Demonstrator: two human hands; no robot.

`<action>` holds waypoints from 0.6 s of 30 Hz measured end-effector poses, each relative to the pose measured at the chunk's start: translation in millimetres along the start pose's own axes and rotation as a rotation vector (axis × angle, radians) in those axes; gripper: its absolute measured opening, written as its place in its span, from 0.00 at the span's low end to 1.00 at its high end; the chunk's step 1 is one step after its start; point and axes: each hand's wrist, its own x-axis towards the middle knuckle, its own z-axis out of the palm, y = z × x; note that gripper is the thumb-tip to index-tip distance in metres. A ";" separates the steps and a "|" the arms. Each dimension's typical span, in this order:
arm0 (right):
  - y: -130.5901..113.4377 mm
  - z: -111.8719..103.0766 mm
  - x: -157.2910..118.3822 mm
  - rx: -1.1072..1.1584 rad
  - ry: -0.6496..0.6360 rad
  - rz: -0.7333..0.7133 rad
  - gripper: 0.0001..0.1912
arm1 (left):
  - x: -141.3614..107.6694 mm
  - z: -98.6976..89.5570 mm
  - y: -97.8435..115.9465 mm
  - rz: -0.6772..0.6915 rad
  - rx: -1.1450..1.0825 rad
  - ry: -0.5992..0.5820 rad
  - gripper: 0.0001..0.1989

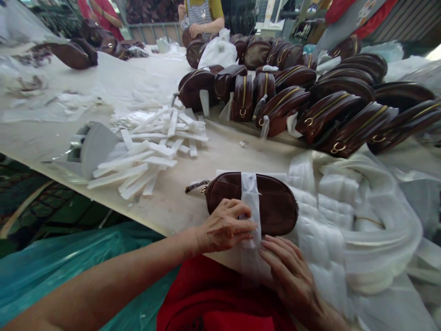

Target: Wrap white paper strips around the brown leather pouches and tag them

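A dark brown oval leather bag point(277, 207) lies flat at the table's front edge, with a zip pull point(197, 185) sticking out on its left. Across its middle runs a translucent white strip point(250, 186), whose lower end hangs past the bag toward me. My left hand point(227, 225) rests on the bag's lower left, its fingers curled and closed on the strip. Just below the bag, my right hand point(287, 266) has its fingers stretched out, fingertips close to the bag's lower edge and the strip. What lies under the right palm is hidden.
White strips point(148, 156) are heaped to the left, beside a grey roll-like holder point(91, 149). Folded foam sheeting point(375, 248) covers the right side. Several finished-looking brown bags point(282, 108) stand in rows behind. Co-workers point(203, 20) stand across the table.
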 end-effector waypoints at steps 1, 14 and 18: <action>-4.3 -0.3 -2.9 -0.023 -0.025 0.019 0.18 | 0.9 -0.5 0.4 0.004 0.011 -0.013 0.07; -22.9 13.9 -18.0 0.035 -0.297 0.090 0.20 | 3.9 1.1 3.8 -0.004 0.118 -0.084 0.06; -22.7 13.7 -13.6 0.053 -0.278 0.081 0.19 | 1.1 3.9 -0.2 0.015 0.149 -0.049 0.07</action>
